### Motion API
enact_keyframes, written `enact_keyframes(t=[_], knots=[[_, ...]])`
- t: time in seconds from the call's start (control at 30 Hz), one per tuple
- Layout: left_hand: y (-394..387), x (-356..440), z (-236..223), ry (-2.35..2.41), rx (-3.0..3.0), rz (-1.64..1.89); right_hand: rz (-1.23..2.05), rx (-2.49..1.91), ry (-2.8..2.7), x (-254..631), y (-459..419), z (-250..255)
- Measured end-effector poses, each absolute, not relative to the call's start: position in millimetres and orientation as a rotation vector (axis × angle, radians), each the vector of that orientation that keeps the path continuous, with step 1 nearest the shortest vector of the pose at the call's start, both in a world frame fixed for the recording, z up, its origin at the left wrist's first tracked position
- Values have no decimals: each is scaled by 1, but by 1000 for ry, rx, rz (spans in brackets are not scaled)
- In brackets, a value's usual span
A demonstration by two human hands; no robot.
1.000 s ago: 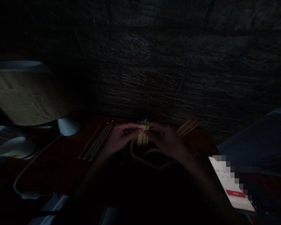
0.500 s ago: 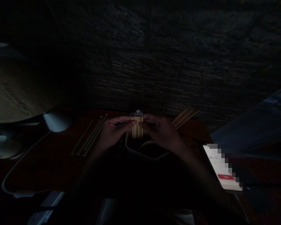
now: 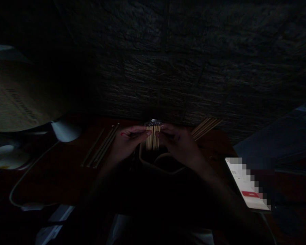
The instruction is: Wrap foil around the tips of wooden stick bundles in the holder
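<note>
Both my hands grip a bundle of light wooden chopsticks (image 3: 153, 139) between thumbs and fingers, with shiny clear wrap (image 3: 153, 121) at its far end. My left hand (image 3: 127, 143) is closed on the bundle's left side, and my right hand (image 3: 183, 144) on its right. Under the bundle is a dark, angular open container (image 3: 153, 166), its inside mostly lost in shadow. Several thin pale sticks (image 3: 104, 146) lie left of my left hand. More wooden chopsticks (image 3: 206, 127) rest at an angle beyond my right hand.
A textured stone-like wall (image 3: 163, 68) rises behind the dark reddish table (image 3: 66, 170). A lit phone (image 3: 244, 190) lies at the right. To the left are a large brown printed bag (image 3: 20, 95), a white cone-shaped object (image 3: 66, 131) and a pale cable (image 3: 22, 177).
The whole view has shifted slightly, so everything sits a little further right. Both hands keep their hold on the bundle; nothing else has visibly changed.
</note>
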State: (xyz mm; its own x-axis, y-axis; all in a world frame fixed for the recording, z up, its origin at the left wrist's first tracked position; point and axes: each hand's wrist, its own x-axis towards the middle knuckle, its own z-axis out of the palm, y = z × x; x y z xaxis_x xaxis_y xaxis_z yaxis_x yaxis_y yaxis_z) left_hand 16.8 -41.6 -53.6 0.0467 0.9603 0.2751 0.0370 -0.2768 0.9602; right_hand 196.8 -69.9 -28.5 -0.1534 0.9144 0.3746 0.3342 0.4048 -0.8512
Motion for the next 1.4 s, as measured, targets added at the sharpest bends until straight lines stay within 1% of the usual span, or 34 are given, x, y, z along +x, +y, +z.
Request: enact_keyframes(t=[0.4,0.63,0.97,1.23,1.4], knots=[[-43,19,-51,1073,1492,1394,734,-1146,-1645,195,-71,-29],[-44,20,-54,1098,1471,1378,697,-1176,-1712,193,-73,-27],[-45,11,-59,1031,1462,1308,686,-1210,-1780,194,-75,-27],[-43,7,-57,1006,1551,1172,772,-1197,-1856,199,-75,-24],[-41,8,-58,1035,1563,1179,742,-1199,-1866,200,-74,-24]])
